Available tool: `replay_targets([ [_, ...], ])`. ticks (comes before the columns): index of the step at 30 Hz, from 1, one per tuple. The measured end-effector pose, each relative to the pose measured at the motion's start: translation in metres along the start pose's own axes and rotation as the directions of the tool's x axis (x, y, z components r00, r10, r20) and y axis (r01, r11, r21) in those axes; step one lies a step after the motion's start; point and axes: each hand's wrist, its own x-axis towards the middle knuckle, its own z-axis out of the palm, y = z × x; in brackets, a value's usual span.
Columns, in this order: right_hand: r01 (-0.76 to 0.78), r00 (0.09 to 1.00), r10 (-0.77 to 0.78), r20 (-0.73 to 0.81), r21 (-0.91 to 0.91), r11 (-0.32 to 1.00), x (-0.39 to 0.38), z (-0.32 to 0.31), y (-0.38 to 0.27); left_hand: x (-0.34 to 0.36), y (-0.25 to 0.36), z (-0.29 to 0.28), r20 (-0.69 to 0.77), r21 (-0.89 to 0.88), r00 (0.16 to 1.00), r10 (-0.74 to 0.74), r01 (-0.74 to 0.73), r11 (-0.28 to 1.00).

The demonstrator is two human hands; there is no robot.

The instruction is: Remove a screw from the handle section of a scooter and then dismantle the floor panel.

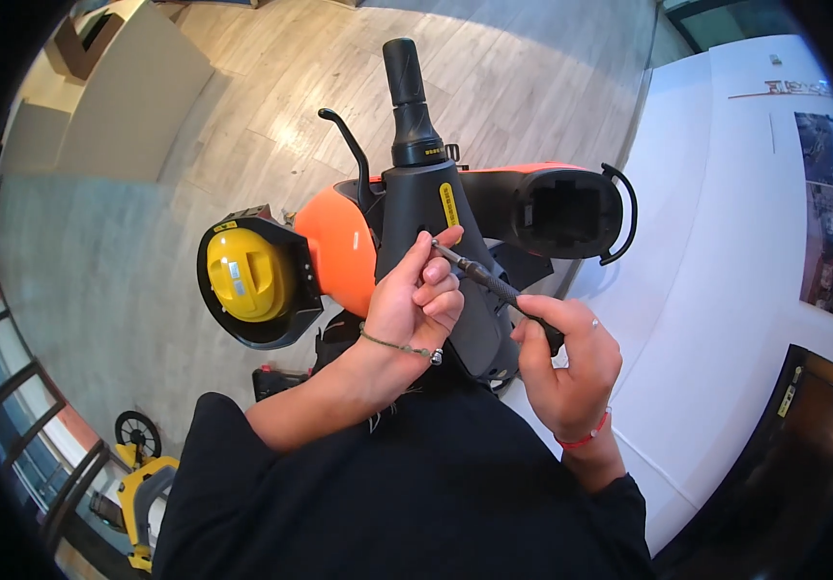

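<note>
In front of me stands an orange and black machine point(334, 230) with an upright black handle grip point(404, 77) and a curved black lever point(347, 140). My right hand point(571, 362) is closed around the dark handle of a screwdriver point(482, 275), which slants up and left toward the machine's black cover point(409, 198). At its metal tip, my left hand point(415, 295) pinches with thumb and index finger, the other fingers curled. Whatever lies in that pinch is too small to make out. A yellow label point(449, 208) sits on the cover just beyond my fingertips.
To the left, a yellow dome point(243, 275) sits in a black housing joined to the orange body. A black open-topped compartment point(563, 215) with a curved bar is at the right. White panels point(687, 242) line the right side; a yellow wheeled frame point(146, 493) stands lower left.
</note>
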Motion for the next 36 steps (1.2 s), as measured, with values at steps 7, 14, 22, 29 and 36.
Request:
replay_targets([
  [7,-0.012,1.0,0.012,0.008,-0.007,1.0,0.005,0.001,0.004,-0.002,0.004,0.007,-0.014,-0.076,0.999,-0.051,0.05,0.996],
  [14,-0.037,0.999,0.037,0.016,-0.017,0.999,0.012,0.004,0.005,-0.003,0.012,0.012,-0.051,-0.065,0.994,-0.096,0.093,0.994],
  [22,-0.08,0.997,0.08,0.012,0.0,0.997,0.011,0.004,0.01,-0.013,0.011,0.002,-0.115,0.185,0.99,-0.082,0.103,0.977],
  [29,-0.104,0.995,0.104,0.007,0.077,0.992,0.007,0.004,0.014,-0.02,0.013,0.001,-0.09,0.369,0.996,-0.012,0.044,0.928],
  [36,-0.147,0.988,0.153,-0.031,0.139,0.979,-0.003,0.008,0.022,-0.019,0.012,-0.003,-0.029,0.346,1.0,0.005,0.006,0.938],
])
